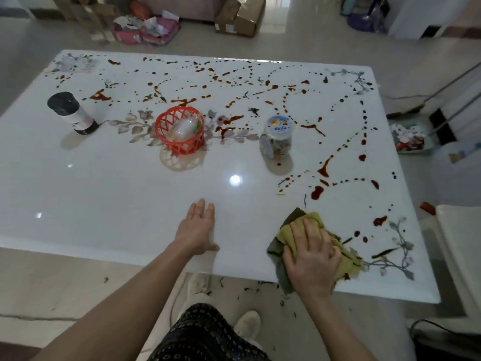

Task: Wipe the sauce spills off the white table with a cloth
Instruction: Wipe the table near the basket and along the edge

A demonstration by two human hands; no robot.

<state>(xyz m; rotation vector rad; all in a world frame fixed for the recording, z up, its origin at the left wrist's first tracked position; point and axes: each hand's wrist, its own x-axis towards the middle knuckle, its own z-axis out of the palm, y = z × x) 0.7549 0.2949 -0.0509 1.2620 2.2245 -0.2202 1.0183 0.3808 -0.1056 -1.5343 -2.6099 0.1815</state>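
Note:
A glossy white table [104, 199] with printed grey flowers carries dark red sauce spills [324, 169] in drops and streaks across its far half and right side. A crumpled yellow-green cloth [312, 222] lies near the front right edge. My right hand [311, 259] presses flat on the cloth with its fingers spread. My left hand [197, 229] rests flat on bare tabletop at the front middle, fingers straight, holding nothing. Sauce blobs [379, 220] sit just right of the cloth.
On the table stand a black-lidded bottle [71, 113] at left, an orange basket [180, 130] holding a clear container, and a clear jar [277, 138] with a blue lid. A white chair [460, 246] stands at right. Boxes and clutter lie on the floor beyond.

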